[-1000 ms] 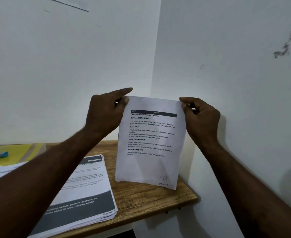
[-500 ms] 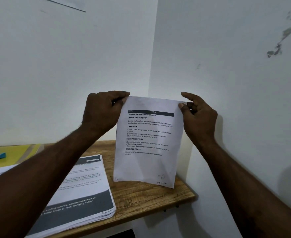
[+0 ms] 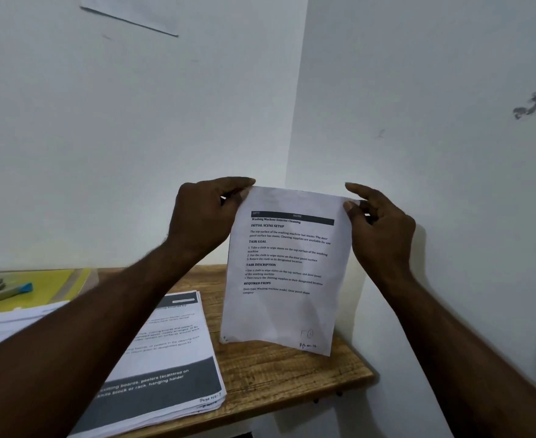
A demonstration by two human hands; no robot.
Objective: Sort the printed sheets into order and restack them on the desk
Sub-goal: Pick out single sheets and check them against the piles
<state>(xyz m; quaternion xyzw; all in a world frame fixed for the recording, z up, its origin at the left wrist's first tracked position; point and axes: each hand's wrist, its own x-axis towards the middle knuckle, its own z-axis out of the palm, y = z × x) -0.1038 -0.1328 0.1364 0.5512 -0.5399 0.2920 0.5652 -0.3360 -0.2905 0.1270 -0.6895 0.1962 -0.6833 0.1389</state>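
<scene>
I hold one printed sheet upright above the right end of the wooden desk. It has a dark header bar, headed text and a handwritten page mark at the bottom. My left hand pinches its top left corner. My right hand pinches the top right corner between thumb and a finger, with the index finger raised. A stack of printed sheets lies flat on the desk under my left forearm, its top page showing a dark grey band and a handwritten page number.
White walls meet in a corner just behind the held sheet. A yellow folder with a blue-capped pen lies at the desk's far left, with more white sheets beside it. The desk's right edge ends near the wall.
The sheet stays held upright in both hands. My left index finger, pointing out a second ago, has curled down onto the corner; my right index finger has lifted off the top edge.
</scene>
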